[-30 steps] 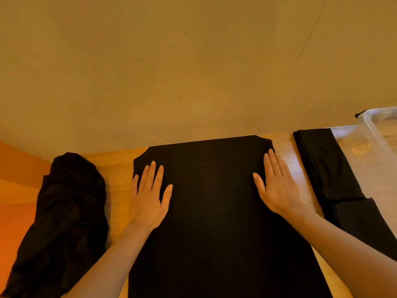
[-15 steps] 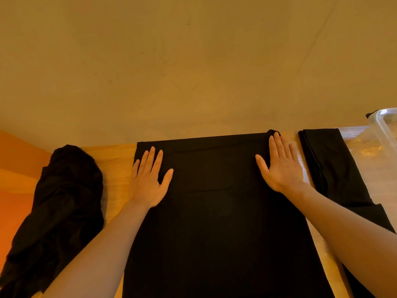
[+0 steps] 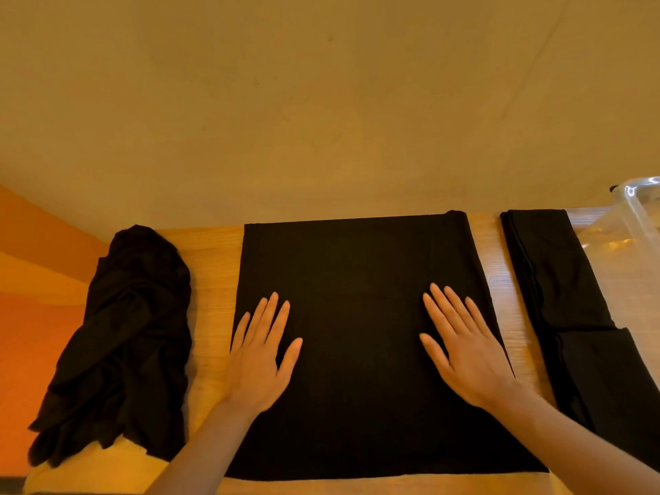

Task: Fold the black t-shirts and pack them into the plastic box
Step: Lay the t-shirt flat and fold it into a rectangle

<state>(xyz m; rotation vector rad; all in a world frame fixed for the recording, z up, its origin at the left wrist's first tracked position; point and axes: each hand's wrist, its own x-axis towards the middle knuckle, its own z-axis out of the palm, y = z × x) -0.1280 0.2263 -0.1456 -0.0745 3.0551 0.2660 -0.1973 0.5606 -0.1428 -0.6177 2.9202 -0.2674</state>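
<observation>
We had both palms flat on the half-folded t-shirt (image 3: 357, 316) at frame center: left hand (image 3: 262, 355) and right hand (image 3: 464, 351), fingers straight, gripping nothing, prob pressing creases out before next fold. Unfolded pile (image 3: 121, 344) sat frame left as stock. Folded shirts (image 3: 571, 309) lay frame right, beside plastic box (image 3: 639, 212) at upper-right edge, prob staged for packing. All on wooden table (image 3: 210, 266).

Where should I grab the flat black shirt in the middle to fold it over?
Probably pinch the flat shirt's two far corners, reaching from the near side. It lies smooth and square, and both the left hand and right hand rest flat on it.
</observation>
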